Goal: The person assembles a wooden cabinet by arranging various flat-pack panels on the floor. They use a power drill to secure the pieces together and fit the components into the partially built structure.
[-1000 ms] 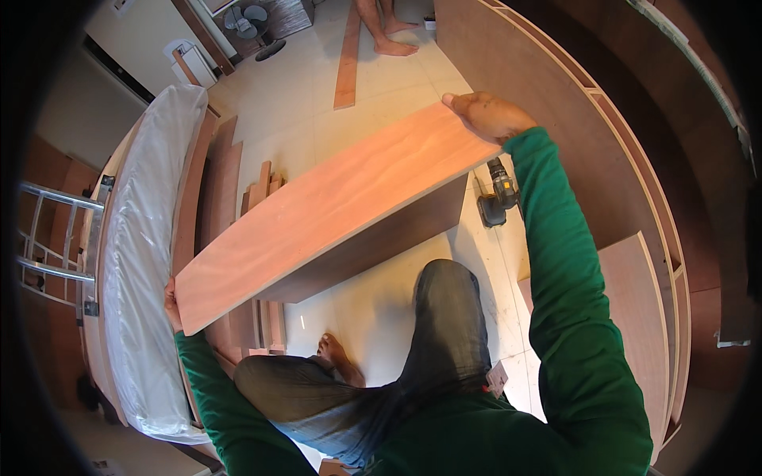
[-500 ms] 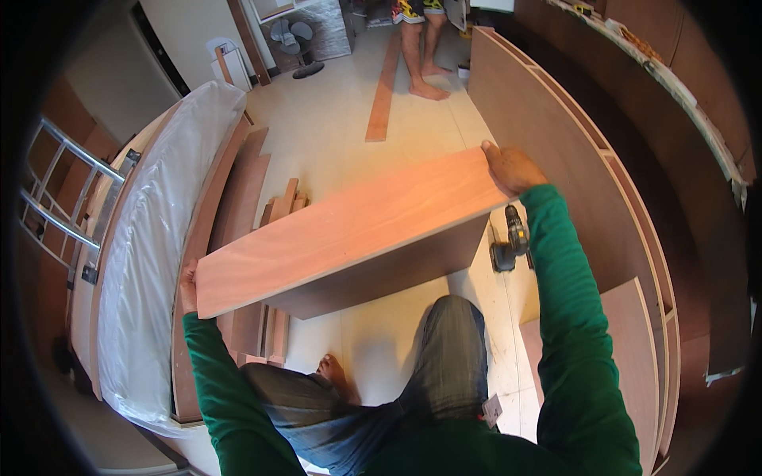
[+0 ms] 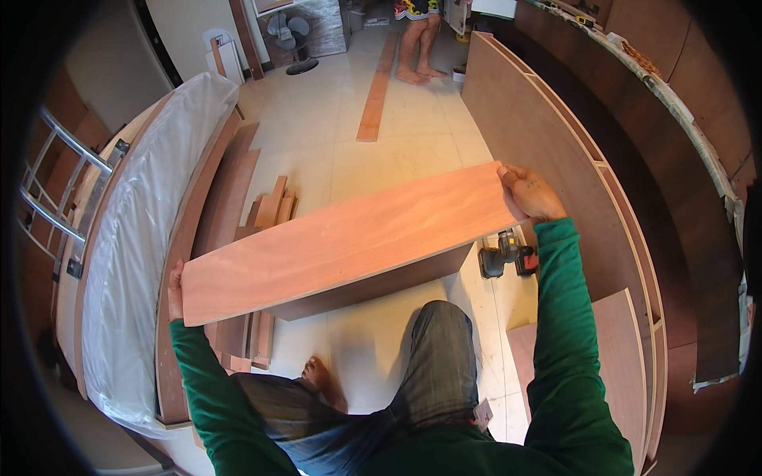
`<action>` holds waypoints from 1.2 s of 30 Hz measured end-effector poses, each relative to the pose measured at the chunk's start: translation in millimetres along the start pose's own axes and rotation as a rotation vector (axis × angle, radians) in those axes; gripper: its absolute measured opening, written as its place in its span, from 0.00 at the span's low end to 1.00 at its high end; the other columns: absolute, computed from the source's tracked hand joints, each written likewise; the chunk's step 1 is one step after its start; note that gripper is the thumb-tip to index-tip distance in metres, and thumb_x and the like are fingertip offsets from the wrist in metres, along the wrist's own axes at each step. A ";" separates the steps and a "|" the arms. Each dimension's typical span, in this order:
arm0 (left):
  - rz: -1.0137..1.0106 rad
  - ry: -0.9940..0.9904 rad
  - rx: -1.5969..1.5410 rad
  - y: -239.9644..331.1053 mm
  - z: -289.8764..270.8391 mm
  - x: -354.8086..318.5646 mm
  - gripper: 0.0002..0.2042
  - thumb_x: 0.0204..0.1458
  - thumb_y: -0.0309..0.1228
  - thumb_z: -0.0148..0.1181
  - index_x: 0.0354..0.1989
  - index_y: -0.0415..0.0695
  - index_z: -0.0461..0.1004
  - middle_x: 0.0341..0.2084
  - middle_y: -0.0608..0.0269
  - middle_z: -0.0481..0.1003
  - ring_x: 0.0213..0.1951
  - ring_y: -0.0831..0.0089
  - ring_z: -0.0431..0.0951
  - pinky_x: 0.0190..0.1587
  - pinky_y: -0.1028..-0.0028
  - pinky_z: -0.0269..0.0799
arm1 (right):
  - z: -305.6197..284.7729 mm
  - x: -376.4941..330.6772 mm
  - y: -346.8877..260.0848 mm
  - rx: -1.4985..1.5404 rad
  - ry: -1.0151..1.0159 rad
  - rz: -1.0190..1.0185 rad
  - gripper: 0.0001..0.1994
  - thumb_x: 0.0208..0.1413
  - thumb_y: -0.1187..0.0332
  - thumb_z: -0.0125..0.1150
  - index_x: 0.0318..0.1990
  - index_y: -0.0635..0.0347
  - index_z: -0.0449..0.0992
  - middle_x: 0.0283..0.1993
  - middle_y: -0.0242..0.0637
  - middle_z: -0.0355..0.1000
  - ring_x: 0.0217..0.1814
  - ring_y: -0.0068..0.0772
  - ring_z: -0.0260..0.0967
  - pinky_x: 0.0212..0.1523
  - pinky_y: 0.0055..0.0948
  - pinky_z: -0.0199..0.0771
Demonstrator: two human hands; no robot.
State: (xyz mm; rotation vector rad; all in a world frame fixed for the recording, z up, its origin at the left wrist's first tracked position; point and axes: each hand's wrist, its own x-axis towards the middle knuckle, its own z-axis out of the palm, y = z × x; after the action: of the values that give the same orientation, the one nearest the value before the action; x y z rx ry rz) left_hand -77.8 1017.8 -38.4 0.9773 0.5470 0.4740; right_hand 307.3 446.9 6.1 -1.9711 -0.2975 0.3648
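Note:
A long reddish-brown wooden board (image 3: 349, 242) lies crosswise in front of me, its broad face up. My left hand (image 3: 175, 290) is closed around the board's left end. At the opposite end, my right hand (image 3: 533, 193) grips the right edge, thumb near the far corner. Under the board shows a darker brown panel (image 3: 373, 285), standing on the floor; whether the two touch, I cannot tell. Close to my right forearm are a black cordless drill (image 3: 494, 258) and a second power tool with a red part (image 3: 525, 260), partly hidden by the board.
Left stand a plastic-wrapped panel (image 3: 147, 254) and a metal ladder (image 3: 71, 190), with wood offcuts (image 3: 274, 208) beside them. A large framed panel (image 3: 548, 119) runs along the right. Further off are a loose plank (image 3: 377, 95), a fan (image 3: 295, 40) and another person's legs (image 3: 416, 49).
The board's right end has come nearer to me and shifted right, and its left end has moved slightly left. More of the power tools now shows, and less of the panel underneath.

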 end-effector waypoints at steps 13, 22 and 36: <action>0.002 0.074 -0.005 -1.4 -3.1 -1.9 0.19 0.59 0.49 0.64 0.41 0.43 0.80 0.38 0.60 0.83 0.39 0.67 0.83 0.46 0.67 0.79 | 2.3 14.2 23.9 0.541 -0.010 -0.032 0.18 0.72 0.62 0.50 0.56 0.69 0.76 0.37 0.25 0.68 0.36 0.14 0.62 0.39 0.16 0.67; -0.030 0.092 0.059 3.9 -10.3 -9.2 0.19 0.61 0.49 0.63 0.44 0.44 0.79 0.40 0.63 0.81 0.42 0.69 0.81 0.49 0.69 0.78 | -6.8 24.2 21.3 0.100 -0.102 0.056 0.18 0.73 0.59 0.47 0.46 0.68 0.76 0.42 0.32 0.75 0.42 0.19 0.68 0.47 0.22 0.69; 0.028 0.122 0.131 4.5 -11.7 -7.2 0.21 0.59 0.50 0.66 0.46 0.44 0.78 0.39 0.64 0.81 0.42 0.71 0.81 0.49 0.70 0.77 | 5.2 19.1 17.3 0.369 -0.006 -0.021 0.16 0.71 0.62 0.52 0.30 0.58 0.73 0.23 0.19 0.60 0.23 0.12 0.50 0.23 0.20 0.50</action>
State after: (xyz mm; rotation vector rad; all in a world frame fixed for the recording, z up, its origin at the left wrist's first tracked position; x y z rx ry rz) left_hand -91.2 1023.1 -38.2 1.0876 0.6810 0.5303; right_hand 323.7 451.2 -14.0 -1.6044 -0.2356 0.3832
